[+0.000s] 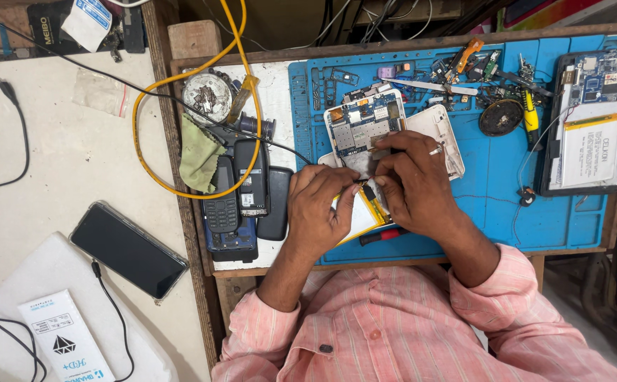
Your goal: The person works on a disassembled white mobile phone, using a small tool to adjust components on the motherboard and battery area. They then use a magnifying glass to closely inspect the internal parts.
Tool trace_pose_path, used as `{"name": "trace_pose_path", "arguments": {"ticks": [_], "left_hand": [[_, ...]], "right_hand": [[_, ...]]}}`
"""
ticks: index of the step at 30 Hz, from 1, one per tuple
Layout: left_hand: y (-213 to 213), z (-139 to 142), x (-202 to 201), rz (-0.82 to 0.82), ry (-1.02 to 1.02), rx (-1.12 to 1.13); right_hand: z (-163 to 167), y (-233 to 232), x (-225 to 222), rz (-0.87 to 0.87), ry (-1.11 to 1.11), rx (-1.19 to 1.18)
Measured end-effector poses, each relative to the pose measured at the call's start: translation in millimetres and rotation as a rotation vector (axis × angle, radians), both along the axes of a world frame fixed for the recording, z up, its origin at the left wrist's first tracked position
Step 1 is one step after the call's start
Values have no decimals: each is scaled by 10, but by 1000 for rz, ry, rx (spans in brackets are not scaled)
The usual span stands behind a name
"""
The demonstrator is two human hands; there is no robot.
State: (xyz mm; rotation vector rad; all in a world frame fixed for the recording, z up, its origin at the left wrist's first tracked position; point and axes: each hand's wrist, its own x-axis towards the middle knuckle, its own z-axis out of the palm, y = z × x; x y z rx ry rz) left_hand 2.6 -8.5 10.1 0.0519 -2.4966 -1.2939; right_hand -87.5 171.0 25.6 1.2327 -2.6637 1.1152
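An opened phone lies on the blue work mat, its circuit board showing inside a white casing. My left hand rests on the phone's lower part, over a white and yellow battery. My right hand grips the phone's middle, fingers pressed down on the board, a ring on one finger. A small dark tool tip sits between both hands; which hand holds it is unclear. A red-handled tool lies under my right wrist.
Several old keypad phones are stacked left of the mat under a yellow cable. An opened tablet lies at the right. Loose parts and a yellow screwdriver crowd the mat's top. A black smartphone charges on the left counter.
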Motion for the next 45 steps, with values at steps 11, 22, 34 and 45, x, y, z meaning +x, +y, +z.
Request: {"name": "trace_pose_path", "arguments": {"ticks": [11, 22, 34, 45], "left_hand": [[-1, 15, 5, 15, -2, 24], [3, -20, 15, 18, -7, 10], [13, -4, 7, 27, -8, 10], [10, -7, 4, 26, -3, 14]], "right_hand": [[21, -8, 6, -6, -8, -4], [39, -12, 3, 2, -2, -3], [36, -7, -5, 1, -2, -2], [36, -6, -4, 2, -9, -4]]}}
